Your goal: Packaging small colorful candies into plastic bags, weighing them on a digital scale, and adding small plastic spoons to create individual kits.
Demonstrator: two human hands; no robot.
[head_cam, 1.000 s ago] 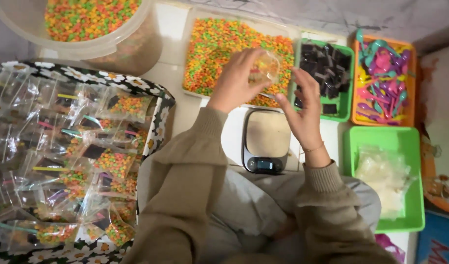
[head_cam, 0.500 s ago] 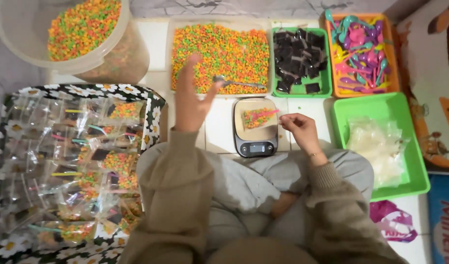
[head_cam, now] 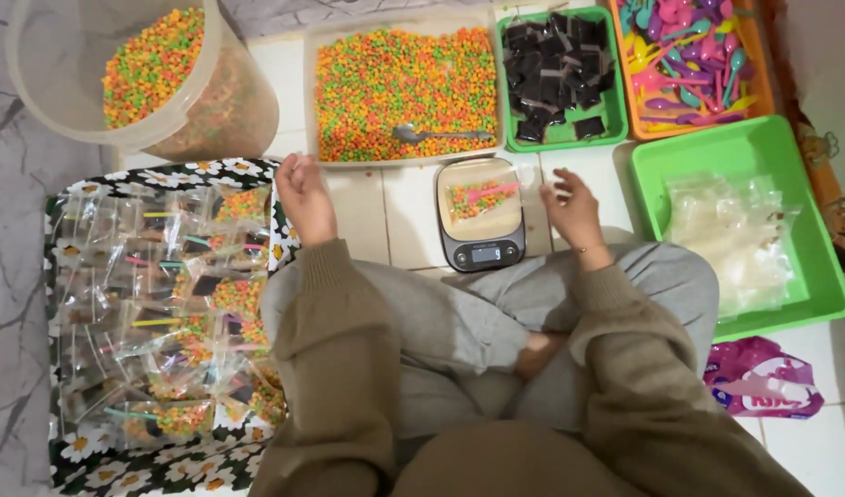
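Note:
A small clear bag [head_cam: 478,198] of coloured cereal bits with a pink spoon inside lies on a small digital kitchen scale [head_cam: 482,250] on the tiled floor. My right hand [head_cam: 571,207] hovers just right of the scale, fingers spread and holding nothing. My left hand [head_cam: 303,193] rests loosely curled and holding nothing, left of the scale, by the edge of the daisy-print bag [head_cam: 82,456]. Beyond the scale a clear tray [head_cam: 312,101] holds coloured cereal, with a metal spoon [head_cam: 436,134] lying on it.
The daisy-print bag holds several filled clear packets [head_cam: 165,304]. A big clear tub of cereal [head_cam: 146,74] stands far left. A green tray of dark squares [head_cam: 556,69], an orange tray of plastic spoons [head_cam: 684,55] and a green tray of empty bags [head_cam: 735,235] are at right.
My left hand has come down from above the cereal tray to the floor by the daisy-print bag. My right hand has let go of the packet on the scale and moved right.

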